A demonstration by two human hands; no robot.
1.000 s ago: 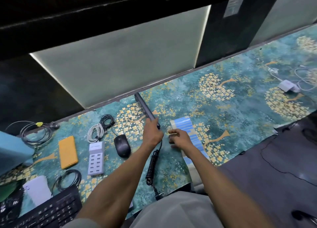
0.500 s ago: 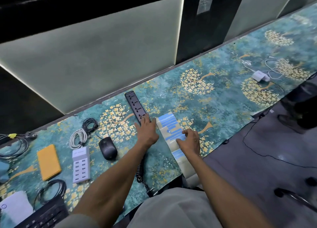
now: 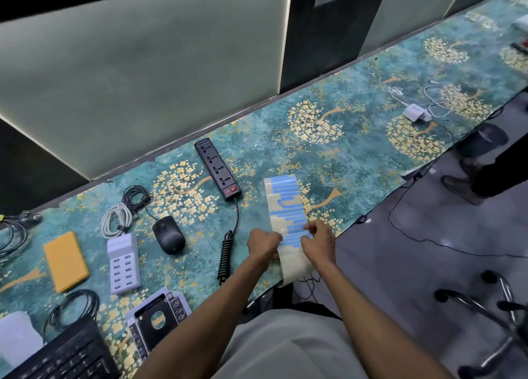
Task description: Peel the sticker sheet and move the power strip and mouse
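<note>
A backing sheet of blue tape strips (image 3: 285, 207) is pinched by the left hand (image 3: 263, 243) and right hand (image 3: 319, 243) (black power strip (image 3: 217, 168) nearby, untouched)

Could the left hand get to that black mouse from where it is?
Probably yes. The left hand is gripping the blue-striped sheet, but only the coiled black cord lies on the table between it and the mouse.

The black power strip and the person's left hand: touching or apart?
Apart. The head view shows patterned tabletop between the power strip and the left hand, which holds the blue-striped sheet.
</note>
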